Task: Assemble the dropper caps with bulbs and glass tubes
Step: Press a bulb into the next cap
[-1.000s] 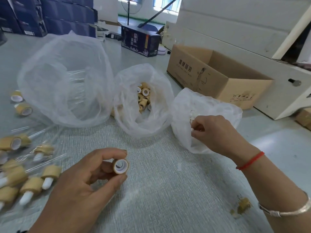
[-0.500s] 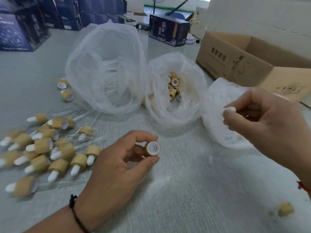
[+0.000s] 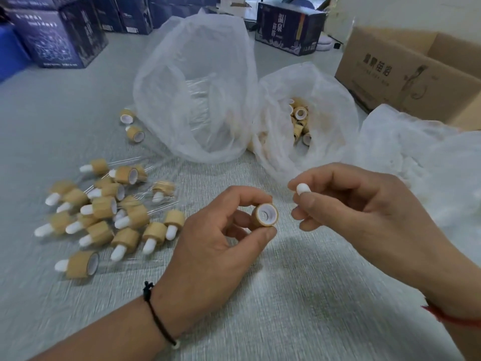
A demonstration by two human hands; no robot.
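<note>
- A heap of finished droppers (image 3: 104,212) is lying at the left of the tabletop (image 3: 299,295), tan caps with white bulbs poking out; their glass tubes are showing only as faint streaks through the blur
- Behind them a large clear bag (image 3: 197,95) is standing open, thin glass tubes dimly visible inside; a smaller bag of caps (image 3: 302,121) is sitting to its right
- The left hand (image 3: 216,259) is pinching a tan cap (image 3: 265,215) between thumb and forefinger, the other fingers curled; the cap's open white-lined mouth is facing right and a little toward the camera
- The right hand (image 3: 364,212) is pinching a white bulb (image 3: 303,189) at its fingertips, just beside the cap, up and to its right, not touching; the bulb's rounded end is pointing left toward the cap, so its long axis is roughly lining up with the opening; its base is hidden between the fingers
- A third white bag (image 3: 406,144) is slumping at the far right, its contents impossible to make out
</note>
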